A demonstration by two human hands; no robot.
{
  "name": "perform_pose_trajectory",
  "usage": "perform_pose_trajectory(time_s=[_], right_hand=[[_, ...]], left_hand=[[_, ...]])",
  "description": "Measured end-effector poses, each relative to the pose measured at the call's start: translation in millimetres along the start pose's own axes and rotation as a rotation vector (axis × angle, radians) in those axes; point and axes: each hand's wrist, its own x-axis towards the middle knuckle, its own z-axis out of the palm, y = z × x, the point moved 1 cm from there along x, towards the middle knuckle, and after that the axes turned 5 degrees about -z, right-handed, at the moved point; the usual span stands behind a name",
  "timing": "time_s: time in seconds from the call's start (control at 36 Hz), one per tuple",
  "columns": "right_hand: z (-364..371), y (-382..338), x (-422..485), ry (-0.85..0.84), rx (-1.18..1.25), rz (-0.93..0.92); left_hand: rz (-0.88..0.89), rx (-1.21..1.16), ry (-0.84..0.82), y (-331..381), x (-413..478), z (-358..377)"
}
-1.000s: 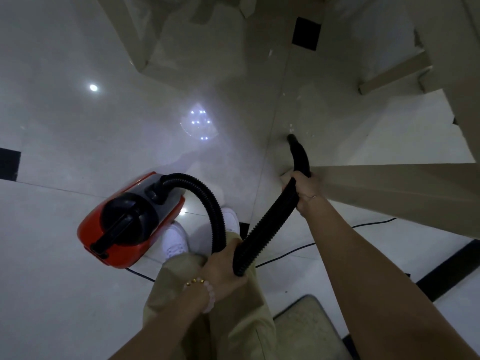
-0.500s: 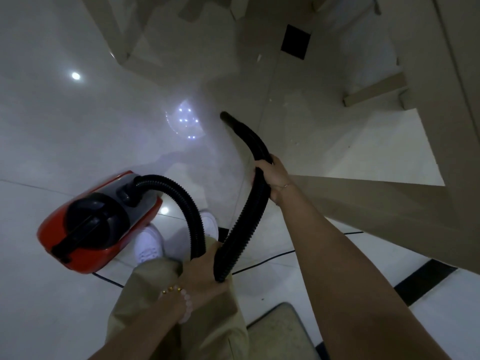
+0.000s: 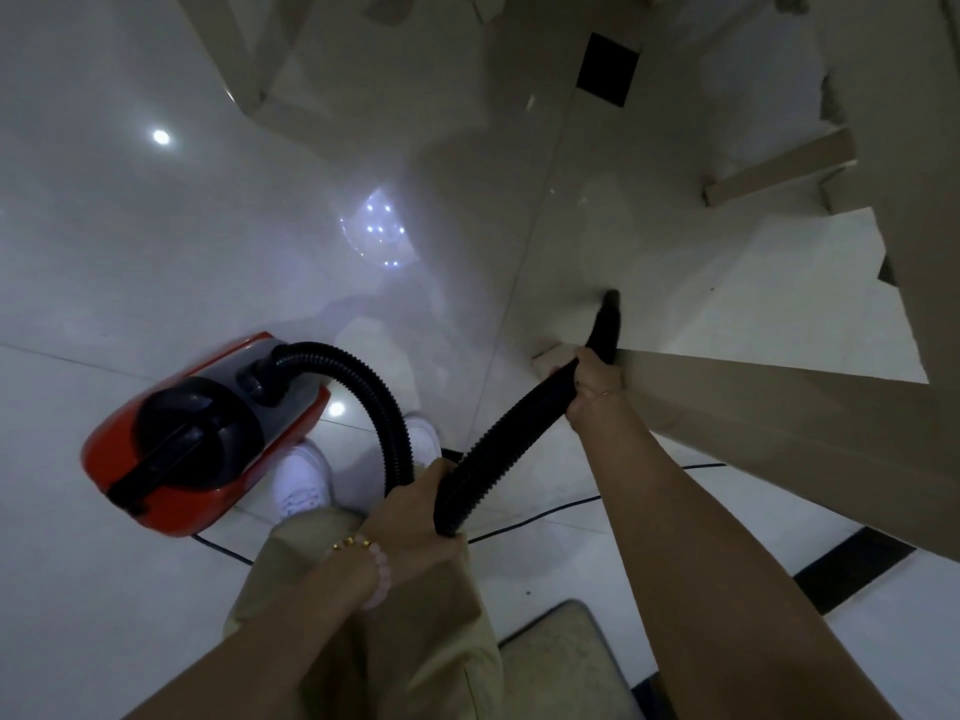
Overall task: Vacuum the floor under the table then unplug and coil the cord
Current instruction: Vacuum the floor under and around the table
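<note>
While your right hand (image 3: 592,379) and left hand (image 3: 415,506) are clamping the black ribbed vacuum hose (image 3: 498,449), the thin black cord (image 3: 540,519) underfoot is risking a snag.

Bare forearms, beaded bracelet (image 3: 363,561), khaki trousers (image 3: 395,646), white shoes (image 3: 301,478)

Glossy pale tiled floor (image 3: 130,262) reflecting ceiling lights, beige wooden furniture legs (image 3: 779,171), perhaps a mat (image 3: 566,662).

cord (image 3: 540,519): partly behind legs | mat (image 3: 566,662): cut by bottom edge | plug: unseen
</note>
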Motion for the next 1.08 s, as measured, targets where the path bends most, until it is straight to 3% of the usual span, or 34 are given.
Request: perform_pose_trajectory(time_s=[0.11,0.28,0.72,0.83,1.08], right_hand=[[13.7,2.3,4.6,0.149,0.239,-0.053],[7.6,0.9,5.7,-0.072,-0.054,0.013],[43.4,-41.1,-15.4,-0.489,-0.248,-0.072],[54.8,-48.6,-4.9,-0.447,-0.253,-0.136],[51.2,-33.6,30.7,-0.128,-0.261,-0.185]], left_hand=[[0.01,0.01,0.008,1.6,2.3,-1.7],[-0.017,-0.043,0.002,-0.4,1.2,-0.3],[-0.035,-0.122,0.013,-1.8,11.1,14.6],[-0.015,-0.183,0.034,3.3,20.3,11.1],[-0.015,-0.179,0.021,8.3,28.4,0.8]])
